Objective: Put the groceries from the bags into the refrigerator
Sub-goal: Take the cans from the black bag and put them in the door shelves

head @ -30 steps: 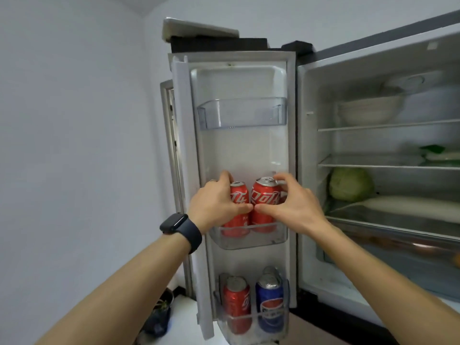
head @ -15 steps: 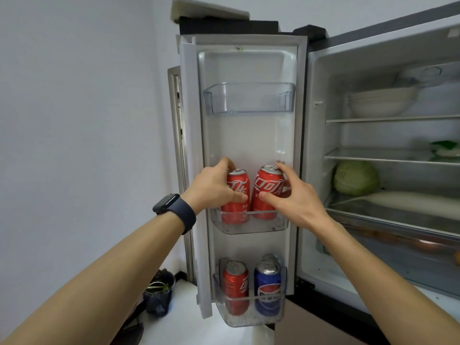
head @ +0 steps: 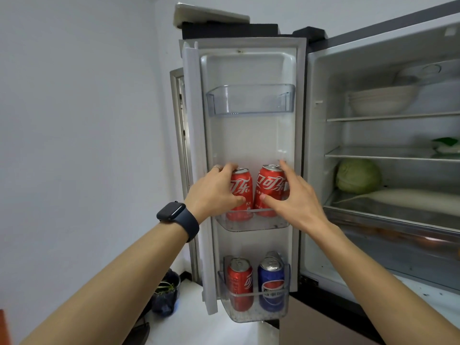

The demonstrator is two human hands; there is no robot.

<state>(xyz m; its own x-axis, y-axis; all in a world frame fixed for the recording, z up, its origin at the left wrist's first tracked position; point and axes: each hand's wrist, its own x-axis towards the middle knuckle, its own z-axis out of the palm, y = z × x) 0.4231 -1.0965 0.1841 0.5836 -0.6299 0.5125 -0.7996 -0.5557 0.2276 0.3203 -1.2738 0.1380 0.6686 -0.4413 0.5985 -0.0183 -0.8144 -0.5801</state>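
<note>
Two glossy red aluminium cans stand side by side in the middle door bin [head: 251, 224], a clear plastic tray with rounded corners at frame centre. The left hand [head: 214, 190] wraps the left can [head: 242, 185], fingers curled behind it and thumb across the front. The right hand [head: 296, 197] holds the right can [head: 270, 188], thumb on the front and fingers reaching up along its far side. That can leans slightly to the right.

A second ago the two thumbs met between the cans; now they are apart, and the right hand's fingers, then hooked over the can's rim, lie straighter beside it.

Both cans carry white Chinese Coca-Cola script. In the bottom door bin [head: 256, 313] stand another red cola can [head: 240, 285] and a blue Pepsi can [head: 271, 285] with its round logo. At right, on the glass shelves of the refrigerator [head: 316, 170], are stacked white bowls [head: 380, 100] and a pale green cabbage [head: 358, 176].
</note>
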